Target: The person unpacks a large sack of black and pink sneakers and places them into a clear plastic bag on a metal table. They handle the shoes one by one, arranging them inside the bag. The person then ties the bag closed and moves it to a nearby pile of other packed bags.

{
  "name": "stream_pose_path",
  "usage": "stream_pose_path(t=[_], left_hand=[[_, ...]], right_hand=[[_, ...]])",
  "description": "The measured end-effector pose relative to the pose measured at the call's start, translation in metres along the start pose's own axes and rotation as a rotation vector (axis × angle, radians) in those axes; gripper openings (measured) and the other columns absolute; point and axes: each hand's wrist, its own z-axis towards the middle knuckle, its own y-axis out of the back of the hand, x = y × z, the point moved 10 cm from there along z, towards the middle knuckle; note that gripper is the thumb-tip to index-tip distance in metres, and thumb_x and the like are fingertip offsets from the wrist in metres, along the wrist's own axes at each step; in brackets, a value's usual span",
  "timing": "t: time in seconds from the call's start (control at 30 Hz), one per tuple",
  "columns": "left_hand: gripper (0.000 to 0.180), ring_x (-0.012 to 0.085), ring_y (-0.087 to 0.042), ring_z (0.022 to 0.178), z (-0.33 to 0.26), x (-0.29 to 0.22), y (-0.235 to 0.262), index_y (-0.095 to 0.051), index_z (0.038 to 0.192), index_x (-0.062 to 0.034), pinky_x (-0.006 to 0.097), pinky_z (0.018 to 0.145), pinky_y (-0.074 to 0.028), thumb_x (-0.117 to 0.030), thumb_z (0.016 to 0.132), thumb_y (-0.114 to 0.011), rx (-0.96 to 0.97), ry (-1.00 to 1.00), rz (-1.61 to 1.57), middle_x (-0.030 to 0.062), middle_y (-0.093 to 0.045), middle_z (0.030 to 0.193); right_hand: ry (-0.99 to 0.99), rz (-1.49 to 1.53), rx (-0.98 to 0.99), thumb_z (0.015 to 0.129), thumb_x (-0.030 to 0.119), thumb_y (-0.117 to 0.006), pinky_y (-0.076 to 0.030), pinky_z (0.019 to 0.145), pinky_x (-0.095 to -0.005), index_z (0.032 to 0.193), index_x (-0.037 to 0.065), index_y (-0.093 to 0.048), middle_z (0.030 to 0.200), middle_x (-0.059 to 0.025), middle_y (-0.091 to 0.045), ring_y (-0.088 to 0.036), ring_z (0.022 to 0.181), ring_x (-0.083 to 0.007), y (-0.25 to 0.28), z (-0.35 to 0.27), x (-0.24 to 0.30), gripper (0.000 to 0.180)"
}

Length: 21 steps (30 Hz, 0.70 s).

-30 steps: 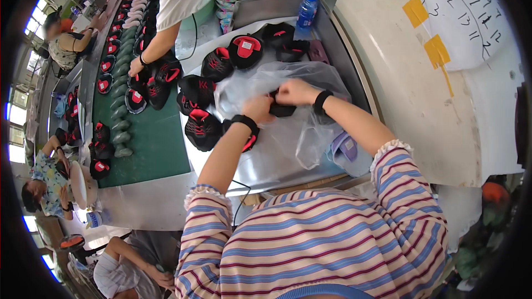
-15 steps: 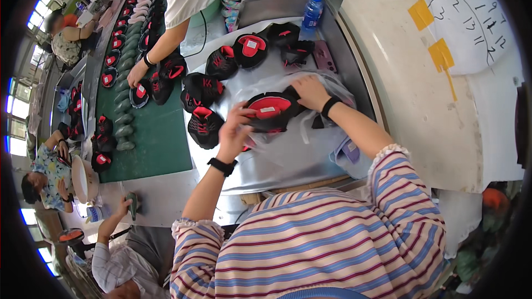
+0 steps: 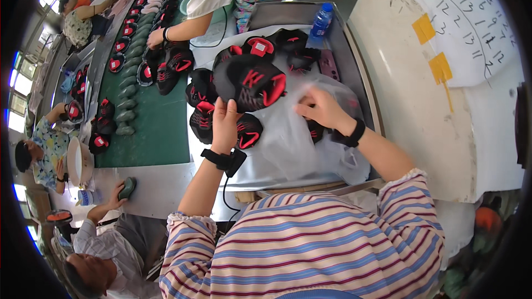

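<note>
My left hand grips a black-and-red shoe upper, thumb and fingers on its near edge. The upper is raised over the metal table, tilted with its red-lined opening towards the right. My right hand is closed with curled fingers at the top of a clear plastic bag. The bag spreads crumpled over the table, and a dark shoe upper shows partly beneath my right hand. Another black-and-red shoe upper sits just right of my left hand.
More shoe uppers stand along the back and left of the metal table. A blue-capped bottle and a purple phone are by its right rim. Left, a green conveyor carries uppers and green shoe lasts; a co-worker's hand reaches over it.
My left hand has lifted a shoe upper and turned it over, its outer side now showing. My right hand has come off the upper and curled at the bag, which has shifted nearer me.
</note>
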Motion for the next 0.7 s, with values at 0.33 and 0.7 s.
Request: stream_pose_path(t=[0.33,0.7], left_hand=[[0.029,0.0145,-0.057,0.097,0.048,-0.011,0.008,-0.042,0.118,-0.0073,0.036,0.086,-0.047,-0.026,0.096,-0.039,0.144,-0.059,-0.111,0.0046,-0.057,0.108],[0.024,0.0203,-0.055,0.102,0.021,-0.019,-0.081,-0.054,0.103,0.0013,0.029,0.087,-0.04,0.001,0.079,-0.051,0.289,-0.309,0.48,0.0125,-0.059,0.105]], right_hand=[[-0.053,1.391,0.052,0.083,0.015,-0.056,-0.046,0.088,-0.0422,0.122,0.007,-0.045,0.108,-0.0139,-0.057,-0.058,0.098,-0.0291,0.005,0.015,-0.047,0.04],[-0.093,0.429,-0.021,0.086,0.034,-0.058,-0.044,0.078,-0.0307,0.127,0.001,-0.04,0.116,-0.0073,-0.05,-0.053,0.097,-0.0137,0.028,0.041,-0.071,0.056]])
